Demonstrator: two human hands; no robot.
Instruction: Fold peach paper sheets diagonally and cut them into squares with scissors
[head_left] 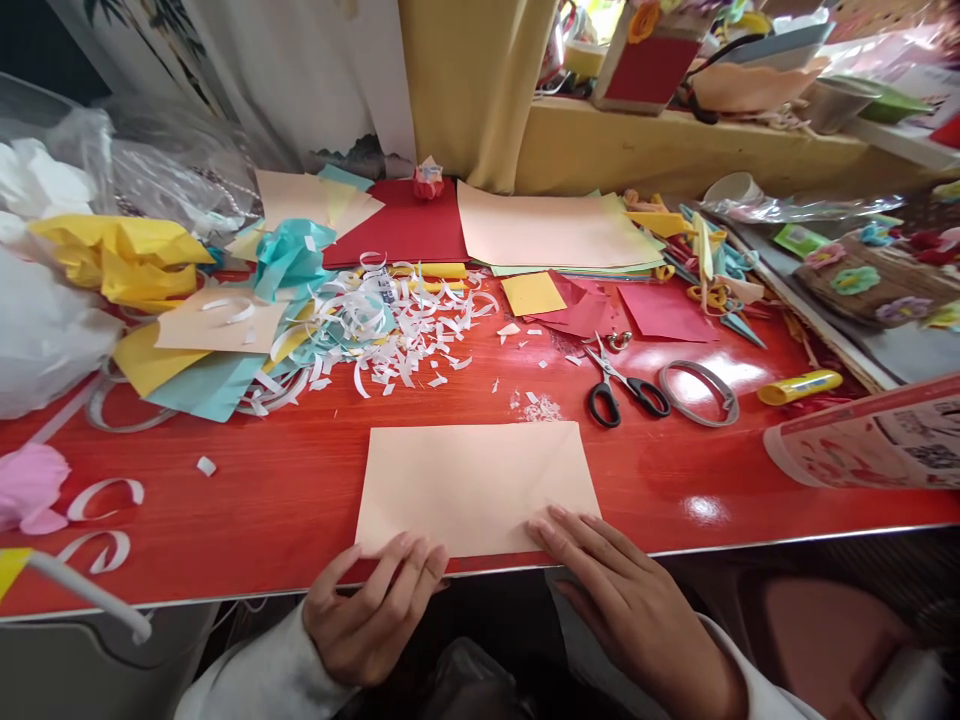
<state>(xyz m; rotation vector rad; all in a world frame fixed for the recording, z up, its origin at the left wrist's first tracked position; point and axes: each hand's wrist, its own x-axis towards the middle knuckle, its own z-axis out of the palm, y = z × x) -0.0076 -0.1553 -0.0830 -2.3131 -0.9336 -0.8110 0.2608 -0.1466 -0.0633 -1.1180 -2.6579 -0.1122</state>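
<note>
A pale peach sheet of paper [469,485] lies on the red table near its front edge, with a faint diagonal crease at its right end. My left hand [375,605] has its fingers bent over the near left edge of the sheet, the thumb at the corner. Across the near right corner, my right hand [630,590] rests with fingers stretched out flat on the paper; its thumb hangs below the edge. Just beyond the sheet's far right corner are scissors [615,380] with black handles, blades partly spread.
Curled white paper strips [382,320] are heaped left of centre. A bracelet-like grey ring [701,392], a yellow glue stick [799,387] and a pink patterned cup [870,435] lie to the right. Along the back are stacked coloured sheets [547,228]. A white plastic bag [52,340] sits left.
</note>
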